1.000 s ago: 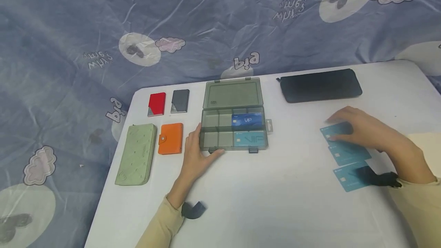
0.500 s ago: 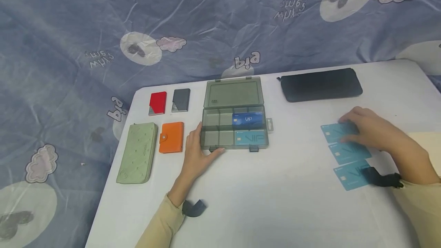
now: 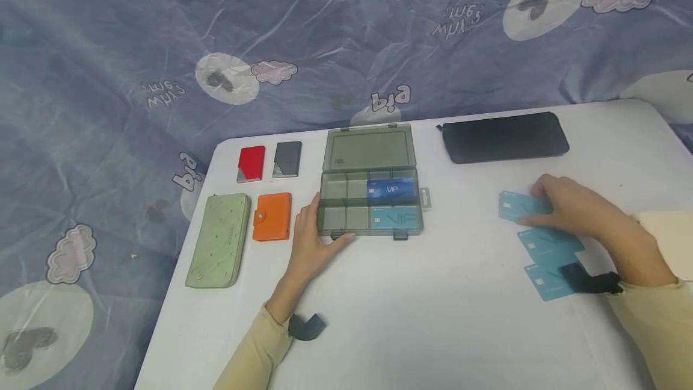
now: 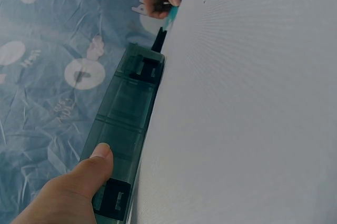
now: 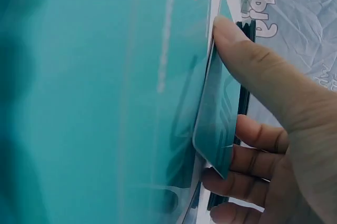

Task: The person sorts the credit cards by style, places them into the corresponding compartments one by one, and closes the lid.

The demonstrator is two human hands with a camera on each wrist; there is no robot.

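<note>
A translucent grey-green divided plastic box point(image 3: 332, 219) lies with its lid point(image 3: 369, 148) folded back. A dark blue VIP card point(image 3: 390, 189) lies in its back row at the right, a teal VIP card point(image 3: 395, 219) in the front row below it. My left hand point(image 3: 310, 245) rests at the box's front left corner, straight fingers along the side, thumb against the front wall. At the right, my right hand point(image 3: 576, 209) pinches a teal card point(image 5: 217, 113) between thumb and fingers, the card tilted. Two more teal cards point(image 3: 549, 244) lie overlapping just below that hand.
A black zip pouch point(image 3: 506, 137) lies behind, between box and right hand. Left of the box are a red card case point(image 3: 251, 162), a grey card case point(image 3: 287, 159), an orange snap wallet point(image 3: 272, 216) and a green zip wallet point(image 3: 219, 241). A patterned cloth hangs behind.
My right hand has drawn back along the top teal card, then shifted slightly left with it, separating it from the card below. My left hand stays at the box.
</note>
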